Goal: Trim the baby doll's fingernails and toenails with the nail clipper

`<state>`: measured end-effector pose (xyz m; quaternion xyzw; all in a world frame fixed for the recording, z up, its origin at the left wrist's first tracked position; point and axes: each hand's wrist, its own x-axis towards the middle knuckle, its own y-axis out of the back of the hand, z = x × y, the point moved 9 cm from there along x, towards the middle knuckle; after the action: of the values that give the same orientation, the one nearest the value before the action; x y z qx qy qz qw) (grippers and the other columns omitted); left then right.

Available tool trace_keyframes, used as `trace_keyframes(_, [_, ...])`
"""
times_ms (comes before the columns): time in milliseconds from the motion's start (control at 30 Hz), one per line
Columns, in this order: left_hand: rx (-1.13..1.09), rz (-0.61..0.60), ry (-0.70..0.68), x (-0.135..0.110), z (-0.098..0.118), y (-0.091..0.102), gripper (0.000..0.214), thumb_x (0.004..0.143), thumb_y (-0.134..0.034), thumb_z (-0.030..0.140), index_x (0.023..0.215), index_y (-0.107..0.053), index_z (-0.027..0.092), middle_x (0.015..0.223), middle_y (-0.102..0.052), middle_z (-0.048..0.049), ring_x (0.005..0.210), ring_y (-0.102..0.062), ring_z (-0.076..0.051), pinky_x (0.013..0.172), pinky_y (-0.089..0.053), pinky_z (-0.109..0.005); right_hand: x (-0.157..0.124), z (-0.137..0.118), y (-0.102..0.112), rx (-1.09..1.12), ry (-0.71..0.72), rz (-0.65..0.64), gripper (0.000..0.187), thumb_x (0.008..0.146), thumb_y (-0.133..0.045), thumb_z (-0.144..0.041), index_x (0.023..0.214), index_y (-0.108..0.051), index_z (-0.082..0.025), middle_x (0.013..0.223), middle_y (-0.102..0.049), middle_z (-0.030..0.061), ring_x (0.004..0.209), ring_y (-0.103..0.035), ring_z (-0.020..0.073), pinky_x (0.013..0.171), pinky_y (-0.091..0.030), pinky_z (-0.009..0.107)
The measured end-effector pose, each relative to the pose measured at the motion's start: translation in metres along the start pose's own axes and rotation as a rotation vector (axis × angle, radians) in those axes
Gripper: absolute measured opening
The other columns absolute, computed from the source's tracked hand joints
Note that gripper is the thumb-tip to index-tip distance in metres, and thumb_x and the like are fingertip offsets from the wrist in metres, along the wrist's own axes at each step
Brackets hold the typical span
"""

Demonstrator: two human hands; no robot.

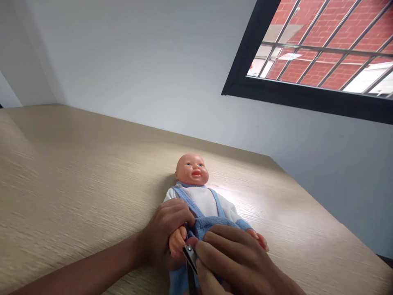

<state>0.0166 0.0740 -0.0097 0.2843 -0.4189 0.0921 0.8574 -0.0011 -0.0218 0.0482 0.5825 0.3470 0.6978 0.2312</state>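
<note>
Two hands work on a baby doll (pixel 196 200) lying on the desk (pixel 76 164): the left hand (pixel 164 233) curls tight around the doll's small hand (pixel 177 242) to keep it still, and the right hand (pixel 233 258) pinches a metal nail clipper (pixel 190 262).

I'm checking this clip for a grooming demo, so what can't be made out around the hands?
Head view:
- Fingertips of the doll's hand in the left hand: hidden by the right hand.
- Where the nail clipper meets the doll's hand: hidden by the right hand.
- Clipper's lower end: cut off by the bottom edge.
- Doll's legs: cut off by the bottom edge.
</note>
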Motion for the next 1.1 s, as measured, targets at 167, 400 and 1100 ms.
trace_keyframes(167, [0.021,-0.009,0.002,0.0,-0.001,-0.001,0.035,0.093,-0.038,0.049,0.077,-0.045,0.019,0.064,-0.049,-0.0018,0.058,-0.045,-0.016,0.057,-0.034,-0.031,0.002,0.006,-0.007,0.02,-0.093,-0.082,0.031,0.087,-0.036,0.005,0.077,-0.053,-0.019,0.059,-0.054,-0.0032,0.051,-0.045,0.0128,0.048,-0.041,0.029])
trace_keyframes(400, [0.006,0.011,-0.011,0.003,0.003,0.001,0.031,0.092,-0.04,0.047,0.077,-0.043,0.02,0.064,-0.05,-0.0012,0.058,-0.045,-0.016,0.058,-0.032,-0.03,-0.002,0.004,0.0,0.078,-0.03,0.067,0.027,0.096,-0.043,-0.009,0.073,-0.048,-0.022,0.061,-0.055,-0.0034,0.051,-0.048,0.0112,0.05,-0.043,0.026])
trace_keyframes(1100, [0.011,0.018,-0.027,0.001,0.002,0.0,0.024,0.086,-0.052,0.04,0.076,-0.045,0.02,0.064,-0.052,-0.0014,0.059,-0.048,-0.016,0.058,-0.035,-0.03,-0.003,0.037,0.011,0.385,-0.399,-0.146,0.019,0.092,-0.065,-0.038,0.105,-0.059,-0.026,0.085,-0.072,0.0011,0.076,-0.07,0.0176,0.066,-0.057,0.025])
